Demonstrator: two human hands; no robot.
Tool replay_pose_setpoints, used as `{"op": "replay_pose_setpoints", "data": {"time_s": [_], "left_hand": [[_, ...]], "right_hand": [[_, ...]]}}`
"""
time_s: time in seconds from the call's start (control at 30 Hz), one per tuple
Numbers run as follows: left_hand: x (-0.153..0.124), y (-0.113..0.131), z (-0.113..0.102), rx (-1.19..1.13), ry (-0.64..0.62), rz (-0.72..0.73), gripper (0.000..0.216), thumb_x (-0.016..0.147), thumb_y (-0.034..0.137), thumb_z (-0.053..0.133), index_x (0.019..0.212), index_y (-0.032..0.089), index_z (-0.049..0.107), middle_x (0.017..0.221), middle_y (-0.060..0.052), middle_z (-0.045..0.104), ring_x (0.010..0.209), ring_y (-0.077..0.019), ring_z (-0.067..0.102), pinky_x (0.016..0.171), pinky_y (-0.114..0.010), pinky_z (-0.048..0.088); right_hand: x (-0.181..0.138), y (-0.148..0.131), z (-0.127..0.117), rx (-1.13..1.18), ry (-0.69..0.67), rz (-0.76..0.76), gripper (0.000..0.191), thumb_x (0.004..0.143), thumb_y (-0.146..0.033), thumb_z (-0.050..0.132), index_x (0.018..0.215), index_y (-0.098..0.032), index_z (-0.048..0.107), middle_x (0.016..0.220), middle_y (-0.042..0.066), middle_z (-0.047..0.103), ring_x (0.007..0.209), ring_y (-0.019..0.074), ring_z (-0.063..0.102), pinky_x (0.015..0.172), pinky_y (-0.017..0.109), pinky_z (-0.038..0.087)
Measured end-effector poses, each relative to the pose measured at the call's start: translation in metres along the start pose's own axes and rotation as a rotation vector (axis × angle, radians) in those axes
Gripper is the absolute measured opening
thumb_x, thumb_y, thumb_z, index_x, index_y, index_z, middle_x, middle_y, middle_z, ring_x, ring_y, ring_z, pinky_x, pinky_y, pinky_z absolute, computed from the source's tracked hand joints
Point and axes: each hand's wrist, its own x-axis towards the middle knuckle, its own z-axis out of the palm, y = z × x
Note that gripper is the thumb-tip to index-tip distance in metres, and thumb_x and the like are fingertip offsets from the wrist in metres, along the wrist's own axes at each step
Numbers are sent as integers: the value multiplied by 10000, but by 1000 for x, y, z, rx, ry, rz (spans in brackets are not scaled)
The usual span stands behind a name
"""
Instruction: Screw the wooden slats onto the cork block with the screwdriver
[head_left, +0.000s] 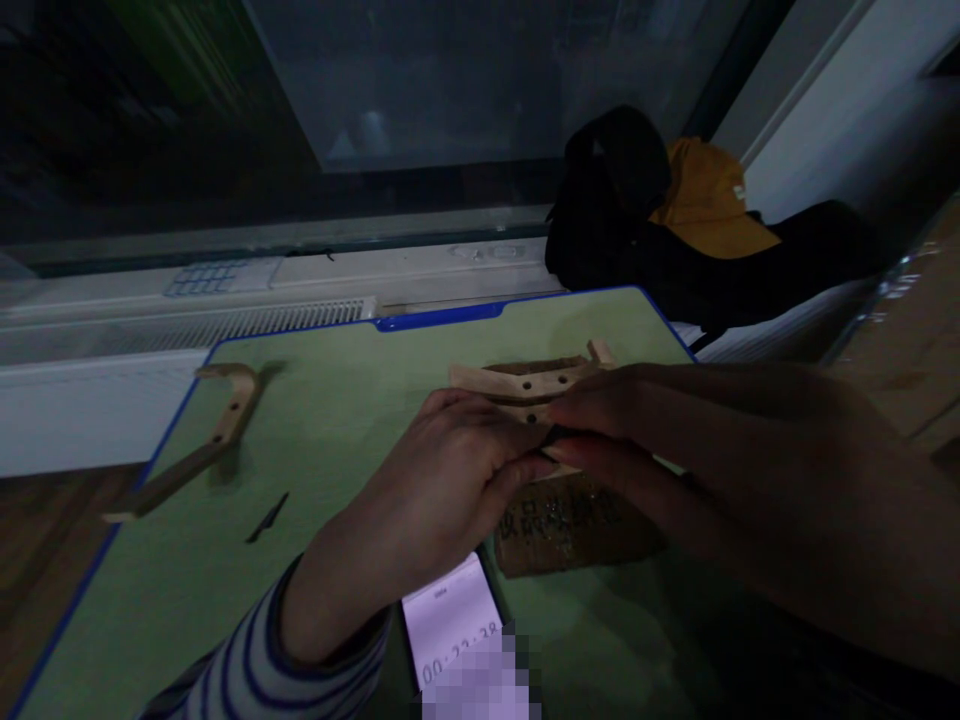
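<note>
My left hand (465, 465) is closed over a light wooden piece with a drilled hole (532, 413), pressing it against a brown cardboard sheet (555, 555). Much of that piece is hidden under my fingers. My right hand (637, 420) pinches a small dark scrap (555, 436) at the wood, its fingertips touching those of my left hand. I cannot make out what the scrap is. Just beyond my hands lies a second wooden piece with two holes (544, 383), its right end turned up.
A bent wooden hook (238, 400) lies at the table's left, with a small dark blade-like sliver (268, 518) near it. A phone (454, 610) showing a timer lies in front. Past the green table (330, 400), black bags (607, 190) and a mustard cap (705, 195) rest by the window.
</note>
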Motion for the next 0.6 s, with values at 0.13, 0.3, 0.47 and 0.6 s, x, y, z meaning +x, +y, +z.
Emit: {"op": "replay_pose_setpoints", "data": {"time_s": [0.13, 0.3, 0.47, 0.6], "left_hand": [[1, 3, -2, 15, 59, -19, 97, 866, 208, 585, 795, 222, 650, 834, 32, 708, 876, -185, 639, 841, -337, 404], [1, 4, -1, -20, 133, -59, 93, 840, 249, 632, 758, 220, 667, 799, 21, 711, 836, -176, 646, 812, -320, 420], [-1, 0, 1, -26, 115, -43, 51, 836, 269, 641, 838, 265, 692, 858, 37, 724, 907, -185, 641, 884, -350, 397], [-3, 2, -8, 39, 56, -77, 67, 851, 276, 620, 857, 262, 685, 847, 34, 717, 877, -186, 640, 875, -353, 407]], "right_hand": [[0, -2, 1, -30, 25, -8, 177, 913, -264, 512, 1053, -202, 601, 906, 2, 693, 659, 152, 630, 547, 284, 452], [1, -3, 2, 62, 3, 1, 201, 917, -289, 515, 1083, -208, 595, 947, -21, 685, 762, 126, 649, 647, 251, 489], [0, 3, 1, 156, -14, -96, 293, 931, -207, 475, 1218, -213, 536, 1218, -14, 625, 1060, 79, 594, 911, 149, 429], [1, 7, 4, 130, 2, -132, 264, 925, -147, 443, 1151, -200, 568, 1239, 12, 619, 1114, 93, 573, 972, 161, 403]]}}
